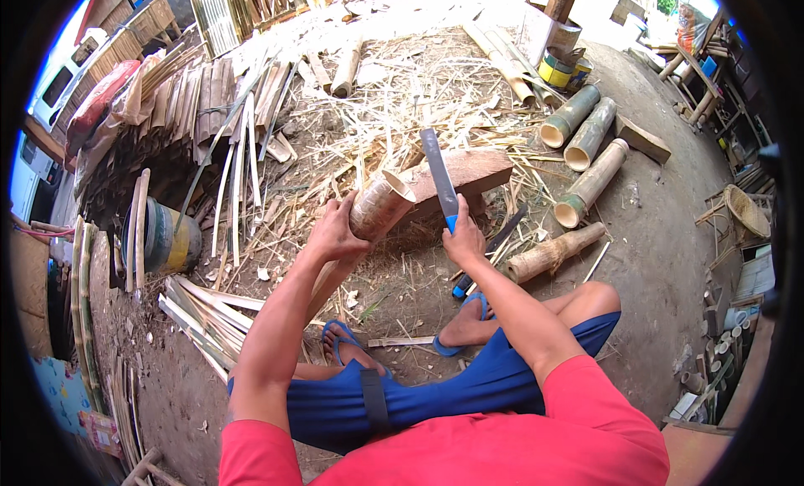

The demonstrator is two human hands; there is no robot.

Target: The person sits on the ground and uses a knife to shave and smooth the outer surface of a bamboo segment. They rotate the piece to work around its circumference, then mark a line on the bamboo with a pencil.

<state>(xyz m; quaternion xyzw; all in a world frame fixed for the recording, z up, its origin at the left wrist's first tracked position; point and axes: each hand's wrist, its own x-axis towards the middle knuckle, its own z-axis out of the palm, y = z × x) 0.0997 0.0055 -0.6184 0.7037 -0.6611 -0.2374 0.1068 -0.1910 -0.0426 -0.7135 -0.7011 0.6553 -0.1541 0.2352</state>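
Note:
My left hand is wrapped around a short bamboo tube, which tilts up with its hollow end facing away to the right. Just beyond it lies a thick wooden block; whether the tube touches it, I cannot tell. In my right hand is the blue handle of a large knife. Its broad, flat blade points up and away, over the block and apart from the tube. A second, dark-bladed knife lies on the ground beneath my right wrist.
Several cut bamboo tubes lie to the right, near a wood offcut. Split bamboo strips lie at left, beside a bucket. Shavings litter the ground ahead. Stacked slats stand at the far left.

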